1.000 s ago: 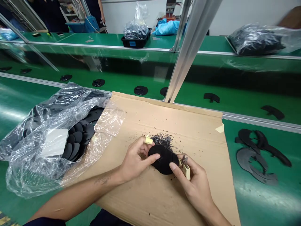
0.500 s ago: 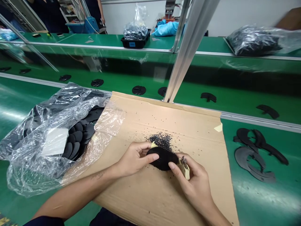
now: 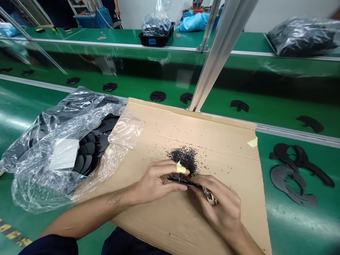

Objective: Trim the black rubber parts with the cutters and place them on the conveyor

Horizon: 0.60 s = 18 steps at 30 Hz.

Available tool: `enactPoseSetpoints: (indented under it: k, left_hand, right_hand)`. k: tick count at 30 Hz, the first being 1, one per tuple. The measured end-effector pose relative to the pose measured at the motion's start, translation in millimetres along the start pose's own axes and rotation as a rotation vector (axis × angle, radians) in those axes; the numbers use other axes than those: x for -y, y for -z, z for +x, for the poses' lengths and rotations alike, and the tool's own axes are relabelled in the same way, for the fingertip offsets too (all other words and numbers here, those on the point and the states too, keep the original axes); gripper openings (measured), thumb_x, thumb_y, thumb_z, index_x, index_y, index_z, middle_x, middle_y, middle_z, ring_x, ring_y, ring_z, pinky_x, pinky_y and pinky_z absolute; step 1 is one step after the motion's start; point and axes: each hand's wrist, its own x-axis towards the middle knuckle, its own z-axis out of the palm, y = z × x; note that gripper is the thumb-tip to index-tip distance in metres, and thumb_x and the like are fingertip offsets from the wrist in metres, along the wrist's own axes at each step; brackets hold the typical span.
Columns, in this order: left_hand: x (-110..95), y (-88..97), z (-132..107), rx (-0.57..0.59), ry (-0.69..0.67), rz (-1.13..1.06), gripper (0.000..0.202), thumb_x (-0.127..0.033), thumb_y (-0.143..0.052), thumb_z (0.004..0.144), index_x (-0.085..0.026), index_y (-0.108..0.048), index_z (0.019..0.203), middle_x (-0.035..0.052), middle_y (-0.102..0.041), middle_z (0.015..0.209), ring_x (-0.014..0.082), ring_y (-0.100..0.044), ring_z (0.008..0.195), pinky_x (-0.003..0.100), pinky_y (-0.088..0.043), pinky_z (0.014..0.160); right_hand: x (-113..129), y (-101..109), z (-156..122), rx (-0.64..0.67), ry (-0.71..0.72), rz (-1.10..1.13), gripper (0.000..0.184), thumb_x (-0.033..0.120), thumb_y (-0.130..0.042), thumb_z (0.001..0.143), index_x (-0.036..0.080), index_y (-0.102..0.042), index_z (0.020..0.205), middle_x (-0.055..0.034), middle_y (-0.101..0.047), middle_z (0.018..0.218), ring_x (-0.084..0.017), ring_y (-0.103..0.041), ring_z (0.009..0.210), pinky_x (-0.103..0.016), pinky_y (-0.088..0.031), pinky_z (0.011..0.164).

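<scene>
Over the cardboard sheet, my two hands hold a thin black plastic disc, turned nearly edge-on with a small stem upward. My left hand pinches its left side between thumb and fingers; yellow tape wraps one fingertip. My right hand grips the right edge. Tucked in that same hand is a small tool with metal and pale yellow parts; its kind is mostly hidden. Just beyond the disc lies a pile of tiny black scraps.
At left, a clear plastic bag spills several black discs. Curved black parts lie on the green table to the right. Behind a metal post, more black parts sit spaced along a green strip.
The disc has tilted from showing its broad flat face to nearly edge-on, its stem now visible. Both hands stay on it. The view has shifted slightly.
</scene>
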Motion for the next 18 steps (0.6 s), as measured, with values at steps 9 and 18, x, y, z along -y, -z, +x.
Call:
enactPoseSetpoints:
  k: [9, 18]
  left_hand:
    - [-4.3, 1.4, 1.9, 0.031, -0.148, 0.046, 0.026, -0.03, -0.064, 0.096, -0.023, -0.07, 0.12, 0.0067, -0.078, 0.097, 0.0174, -0.067, 0.081, 0.033, -0.054, 0.075]
    - [-5.3, -0.1, -1.4, -0.008, -0.148, 0.061, 0.023, -0.029, -0.066, 0.095, -0.023, -0.071, 0.117, 0.005, -0.078, 0.086, 0.0168, -0.068, 0.075, 0.033, -0.054, 0.071]
  right_hand:
    - [2.5, -3.3, -1.6, -0.002, -0.009, 0.057, 0.024, 0.005, -0.061, 0.088, 0.021, -0.067, 0.104, -0.0087, -0.075, 0.093, -0.021, -0.074, 0.084, -0.033, -0.063, 0.069]
    - [1.5, -3.2, -1.2, 0.012, 0.012, 0.074, 0.029, 0.0, -0.06, 0.087, 0.021, -0.064, 0.106, -0.0082, -0.073, 0.093, -0.019, -0.072, 0.083, -0.031, -0.061, 0.069]
